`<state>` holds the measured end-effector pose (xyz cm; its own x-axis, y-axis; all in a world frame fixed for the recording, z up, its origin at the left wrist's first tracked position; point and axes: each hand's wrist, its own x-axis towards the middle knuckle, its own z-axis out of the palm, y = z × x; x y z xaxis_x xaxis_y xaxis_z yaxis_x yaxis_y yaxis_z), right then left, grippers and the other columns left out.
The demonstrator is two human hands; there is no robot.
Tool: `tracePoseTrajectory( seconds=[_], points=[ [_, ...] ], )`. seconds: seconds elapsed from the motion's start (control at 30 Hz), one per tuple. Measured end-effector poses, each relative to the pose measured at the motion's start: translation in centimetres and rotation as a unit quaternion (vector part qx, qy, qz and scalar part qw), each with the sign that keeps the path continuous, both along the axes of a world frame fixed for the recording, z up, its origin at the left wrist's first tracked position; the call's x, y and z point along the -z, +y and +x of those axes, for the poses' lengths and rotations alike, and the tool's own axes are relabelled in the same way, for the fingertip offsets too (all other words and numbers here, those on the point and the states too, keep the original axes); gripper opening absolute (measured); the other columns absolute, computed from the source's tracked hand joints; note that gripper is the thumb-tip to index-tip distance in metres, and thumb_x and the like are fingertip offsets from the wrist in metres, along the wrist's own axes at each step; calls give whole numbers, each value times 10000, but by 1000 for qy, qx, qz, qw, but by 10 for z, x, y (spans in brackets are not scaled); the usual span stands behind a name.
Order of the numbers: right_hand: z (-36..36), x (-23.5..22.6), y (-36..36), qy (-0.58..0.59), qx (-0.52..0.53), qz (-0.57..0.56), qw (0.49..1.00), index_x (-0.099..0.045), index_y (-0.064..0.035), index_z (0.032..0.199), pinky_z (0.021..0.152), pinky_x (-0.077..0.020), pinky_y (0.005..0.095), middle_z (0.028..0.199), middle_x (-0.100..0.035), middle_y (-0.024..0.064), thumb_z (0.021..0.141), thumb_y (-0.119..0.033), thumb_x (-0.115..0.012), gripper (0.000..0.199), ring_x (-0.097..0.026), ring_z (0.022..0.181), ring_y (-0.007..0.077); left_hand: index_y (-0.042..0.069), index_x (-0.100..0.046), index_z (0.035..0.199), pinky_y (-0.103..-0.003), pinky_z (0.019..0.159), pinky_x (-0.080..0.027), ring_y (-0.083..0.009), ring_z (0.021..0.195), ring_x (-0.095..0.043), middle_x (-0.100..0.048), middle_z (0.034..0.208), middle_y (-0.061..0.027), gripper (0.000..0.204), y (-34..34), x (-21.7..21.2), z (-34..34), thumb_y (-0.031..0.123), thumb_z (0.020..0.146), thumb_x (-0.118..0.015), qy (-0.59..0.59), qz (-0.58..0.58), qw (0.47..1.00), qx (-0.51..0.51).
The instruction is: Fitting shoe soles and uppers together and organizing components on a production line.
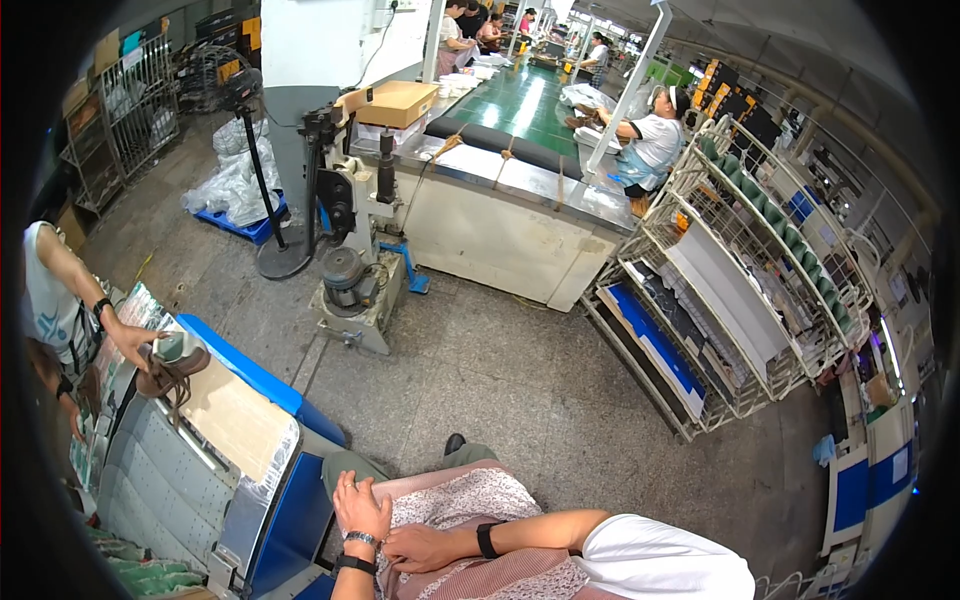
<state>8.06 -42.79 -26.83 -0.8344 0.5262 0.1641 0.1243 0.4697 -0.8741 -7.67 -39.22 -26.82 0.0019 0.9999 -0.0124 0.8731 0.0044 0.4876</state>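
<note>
My left hand (362, 507) rests above my lap, its fingers stretched out and a little apart, holding nothing. A metal-banded watch (360, 538) and a black band (355, 564) circle that wrist. Right beside the watch lies my right hand (420, 548), loosely curled on the patterned apron (465, 497), with nothing visible in it. Its fingertips are partly hidden against the left wrist. Another black band (487, 541) is on my right wrist.
At left, a co-worker's hand (130, 343) holds a brown shoe (172, 368) over a conveyor (170, 470) with blue sides. A machine with a motor (348, 275) stands ahead. A rack (720, 330) is at right, and a green belt line (520, 95) runs away behind.
</note>
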Motion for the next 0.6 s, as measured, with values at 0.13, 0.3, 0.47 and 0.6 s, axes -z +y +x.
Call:
tracePoseTrajectory(
  seconds=[0.13, 0.3, 0.47, 0.6],
  points=[
    [2, -7, 3, -56, -32, -5, 998, -561, -77, 798, 736, -474, 464, 809, -585, 131, 848, -244, -703, 225, -591, 830, 350, 93, -695, 1203, -530, 1174, -315, -419, 1418, -408, -520, 1434, -248, 475, -2, 9, -1, 311, 786, -755, 15, 17, 1000, 1],
    [11, -18, 11, -75, -32, 9, 997, -608, -82, 816, 717, -485, 471, 794, -603, 118, 858, -276, -715, 226, -611, 826, 342, 107, -678, 1245, -529, 1166, -327, -396, 1436, -401, -520, 1446, -227, 475, 11, 12, 10, 343, 836, -726, 46, 10, 998, 31],
    [6, -18, 12, -89, -35, 10, 995, -646, -84, 852, 705, -493, 459, 790, -616, 108, 864, -278, -741, 217, -620, 825, 326, 90, -671, 1256, -547, 1177, -300, -400, 1451, -379, -513, 1451, -228, 468, 2, 10, 1, 341, 863, -713, 13, -18, 1000, -2],
    [4, -22, 13, -92, -43, 12, 995, -644, -78, 850, 700, -495, 456, 787, -621, 113, 858, -269, -752, 220, -624, 815, 328, 82, -670, 1263, -559, 1178, -291, -402, 1457, -370, -498, 1465, -231, 468, 2, 6, -1, 333, 870, -708, -4, -23, 1000, 4]
  ],
)
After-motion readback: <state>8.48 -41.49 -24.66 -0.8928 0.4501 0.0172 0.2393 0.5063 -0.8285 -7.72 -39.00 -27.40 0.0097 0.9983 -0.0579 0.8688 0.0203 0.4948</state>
